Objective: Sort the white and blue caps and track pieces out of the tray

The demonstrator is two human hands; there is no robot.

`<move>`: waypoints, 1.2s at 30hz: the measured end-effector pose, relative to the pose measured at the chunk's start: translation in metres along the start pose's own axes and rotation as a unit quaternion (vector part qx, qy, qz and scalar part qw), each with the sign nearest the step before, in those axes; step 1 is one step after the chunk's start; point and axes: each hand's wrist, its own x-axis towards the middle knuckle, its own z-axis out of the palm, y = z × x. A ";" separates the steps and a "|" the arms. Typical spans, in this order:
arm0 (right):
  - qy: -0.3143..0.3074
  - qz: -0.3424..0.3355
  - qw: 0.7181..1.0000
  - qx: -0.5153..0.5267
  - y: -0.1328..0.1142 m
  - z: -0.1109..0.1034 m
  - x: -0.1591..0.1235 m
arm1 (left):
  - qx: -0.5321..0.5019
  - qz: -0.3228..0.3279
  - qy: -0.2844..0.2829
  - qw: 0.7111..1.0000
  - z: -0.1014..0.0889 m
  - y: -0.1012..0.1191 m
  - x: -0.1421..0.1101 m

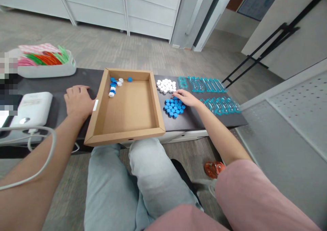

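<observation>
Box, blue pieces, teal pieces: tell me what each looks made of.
Box: matte brown cardboard, judging by its folded walls and diagonal corner seams. Blue pieces: probably plastic, evenly coloured. Teal pieces: likely glossy plastic, being see-through with highlights; resin is possible.

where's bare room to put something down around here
Free: the near floor of the cardboard tray, inside its right wall; tabletop between white basket, left hand and tray. Crowded: the tray's far-left corner, holding blue and white pieces, and by the right hand, among white pile, blue pile and teal-edged clear parts.
</observation>
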 end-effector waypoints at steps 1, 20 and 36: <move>0.006 -0.005 1.000 0.004 0.001 0.003 -0.002 | -0.001 -0.001 0.002 1.000 0.000 0.001 -0.001; -0.006 -0.099 0.991 0.092 -0.012 0.031 -0.036 | -0.013 0.000 0.023 1.000 0.006 -0.003 0.001; 0.048 -0.077 0.970 0.227 -0.009 0.034 -0.034 | -0.057 -0.018 0.024 0.998 0.000 0.004 -0.004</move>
